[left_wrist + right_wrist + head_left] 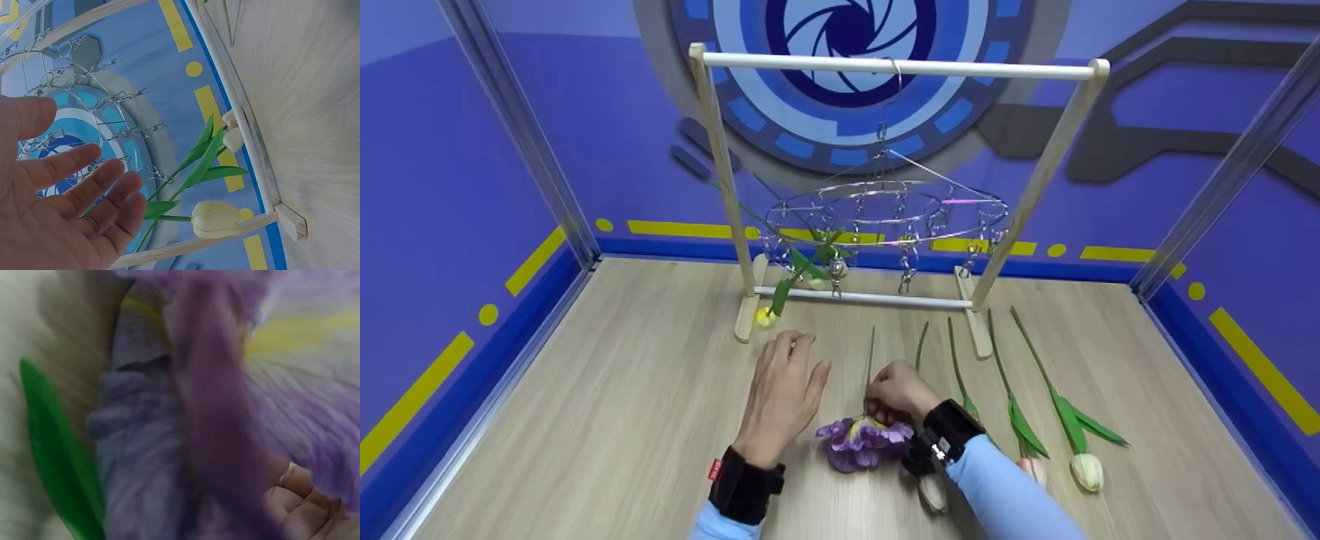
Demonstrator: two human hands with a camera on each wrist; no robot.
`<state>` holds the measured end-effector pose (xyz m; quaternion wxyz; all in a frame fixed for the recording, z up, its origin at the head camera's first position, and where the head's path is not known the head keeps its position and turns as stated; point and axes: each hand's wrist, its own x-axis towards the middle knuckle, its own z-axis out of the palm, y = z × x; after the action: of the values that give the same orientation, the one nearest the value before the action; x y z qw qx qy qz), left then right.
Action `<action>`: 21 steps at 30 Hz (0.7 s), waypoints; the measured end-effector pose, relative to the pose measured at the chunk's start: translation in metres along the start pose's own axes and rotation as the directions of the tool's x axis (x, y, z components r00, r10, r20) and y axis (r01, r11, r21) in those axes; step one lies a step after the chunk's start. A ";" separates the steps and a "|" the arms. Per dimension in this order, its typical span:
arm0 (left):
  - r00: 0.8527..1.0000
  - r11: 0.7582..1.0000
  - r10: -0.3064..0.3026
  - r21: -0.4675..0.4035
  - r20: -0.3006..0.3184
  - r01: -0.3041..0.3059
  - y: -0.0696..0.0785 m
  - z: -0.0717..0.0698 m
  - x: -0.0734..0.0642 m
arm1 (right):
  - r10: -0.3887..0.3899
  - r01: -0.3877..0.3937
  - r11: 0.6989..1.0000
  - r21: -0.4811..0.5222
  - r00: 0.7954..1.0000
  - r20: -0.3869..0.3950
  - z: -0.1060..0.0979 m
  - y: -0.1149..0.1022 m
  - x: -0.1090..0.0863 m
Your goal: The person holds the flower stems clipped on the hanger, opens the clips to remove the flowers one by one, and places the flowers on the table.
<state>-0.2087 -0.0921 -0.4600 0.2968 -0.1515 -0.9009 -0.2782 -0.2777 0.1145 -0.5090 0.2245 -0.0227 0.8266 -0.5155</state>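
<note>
My right hand (901, 391) pinches the thin stem of a purple iris (864, 450) just behind its bloom, low over the table. In the right wrist view the iris petals (216, 394) fill most of the picture and hide much of the hand. My left hand (786, 391) is to the left of the iris with nothing in it; its fingers look loosely extended in the left wrist view. Beyond it, a yellowish tulip (766, 319) hangs bloom-down from the round metal clip hanger (885, 241), beside more pale tulips (232, 139).
A wooden rack (900, 66) carries the clip hanger at the back. Several tulips lie on the right of the table, including a white tulip (1087, 472), a pinkish tulip (1033, 470) and another pale tulip (933, 495) partly behind the right wrist. Blue walls (457, 187) enclose the table.
</note>
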 end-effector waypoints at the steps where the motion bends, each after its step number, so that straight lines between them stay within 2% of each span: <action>1: 1.000 1.000 0.000 0.000 -0.001 0.000 0.000 0.000 0.000 | 0.005 -0.005 1.000 -0.003 1.000 -0.004 0.000 0.000 0.000; 12: 1.000 1.000 -0.010 -0.004 0.011 0.010 -0.001 0.002 0.000 | 0.014 -0.019 0.997 -0.072 0.998 -0.061 -0.001 0.001 0.003; 21: 0.999 1.000 -0.018 -0.002 0.027 0.018 -0.001 0.007 -0.002 | 0.036 -0.040 0.997 -0.071 0.997 -0.067 -0.002 0.000 0.002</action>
<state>-0.2102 -0.0888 -0.4661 0.2821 -0.1474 -0.9058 -0.2798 -0.2806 0.1160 -0.5090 0.2058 0.0020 0.8519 -0.4815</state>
